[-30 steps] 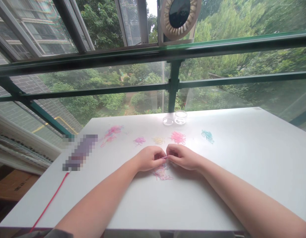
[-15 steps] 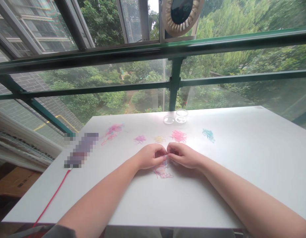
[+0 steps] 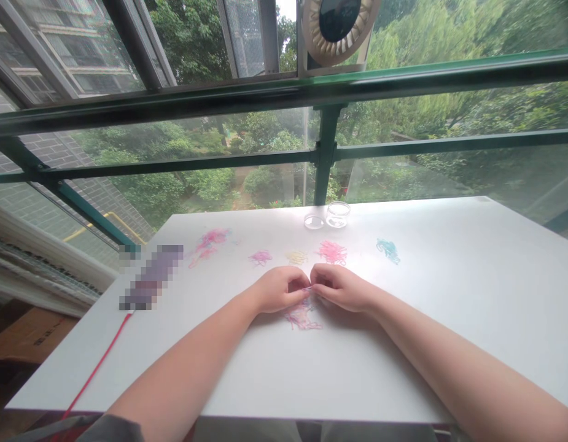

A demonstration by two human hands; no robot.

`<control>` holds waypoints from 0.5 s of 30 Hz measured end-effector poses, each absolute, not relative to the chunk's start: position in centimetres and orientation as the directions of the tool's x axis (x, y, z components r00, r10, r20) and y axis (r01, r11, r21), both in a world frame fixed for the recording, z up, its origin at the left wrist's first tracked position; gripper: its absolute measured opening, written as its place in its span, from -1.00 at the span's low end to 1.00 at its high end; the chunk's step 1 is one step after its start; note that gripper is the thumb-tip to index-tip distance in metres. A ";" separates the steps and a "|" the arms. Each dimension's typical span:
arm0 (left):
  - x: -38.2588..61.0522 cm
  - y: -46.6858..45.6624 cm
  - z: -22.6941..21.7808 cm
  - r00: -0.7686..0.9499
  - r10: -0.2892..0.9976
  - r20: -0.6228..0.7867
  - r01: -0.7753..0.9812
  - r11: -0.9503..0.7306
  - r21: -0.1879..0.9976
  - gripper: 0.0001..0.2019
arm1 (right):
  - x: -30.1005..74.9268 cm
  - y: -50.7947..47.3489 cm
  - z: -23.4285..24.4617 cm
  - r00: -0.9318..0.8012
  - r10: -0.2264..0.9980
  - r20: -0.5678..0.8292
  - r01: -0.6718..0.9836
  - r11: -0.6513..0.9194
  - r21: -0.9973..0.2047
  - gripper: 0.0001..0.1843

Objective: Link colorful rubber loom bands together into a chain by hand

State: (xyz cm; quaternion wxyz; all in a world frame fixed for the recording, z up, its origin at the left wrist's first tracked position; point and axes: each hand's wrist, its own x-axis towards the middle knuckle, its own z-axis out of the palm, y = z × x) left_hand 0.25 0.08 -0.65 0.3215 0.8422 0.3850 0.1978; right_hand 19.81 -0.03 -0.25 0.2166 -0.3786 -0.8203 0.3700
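Observation:
Both my hands meet above a mixed pile of thin pink and pale small rubber bands (image 3: 302,318) on the white table (image 3: 357,374). My left hand (image 3: 279,290) pinches thumb against fingers at a thin band whose colour is hard to make out. My right hand (image 3: 339,288) is closed in the same kind of pinch, its fingertips touching the left ones at that band. Just beyond the hands lie sorted heaps: purple bands (image 3: 260,257), yellow bands (image 3: 296,256), pink bands (image 3: 332,252) and teal bands (image 3: 387,250).
Farther left spreads a mixed pink and blue heap (image 3: 212,241). A clear round container (image 3: 338,215) and its shallow clear lid (image 3: 314,222) stand at the back edge. A blurred-out device (image 3: 152,276) with a red cord (image 3: 99,365) lies left. Green railing (image 3: 325,153) rises behind the table.
My hands stay pinched together in almost the same spot, with only a slight shift at the fingertips. The heaps and container have not moved; the view tilts very slightly.

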 end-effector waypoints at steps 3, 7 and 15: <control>0.3 0.1 -0.6 0.620 0.780 0.084 0.528 -0.494 0.691 -0.84 | 19.8 0.0 -0.3 -0.619 0.782 0.074 0.463 0.439 -0.770 -0.94; 0.3 0.0 -0.6 0.620 0.780 0.087 0.528 -0.496 0.689 -0.84 | 19.8 0.0 -0.3 -0.618 0.782 0.076 0.464 0.441 -0.768 -0.94; 0.3 0.0 -0.6 0.619 0.780 0.088 0.525 -0.495 0.692 -0.84 | 19.8 0.0 -0.2 -0.617 0.783 0.075 0.457 0.435 -0.776 -0.94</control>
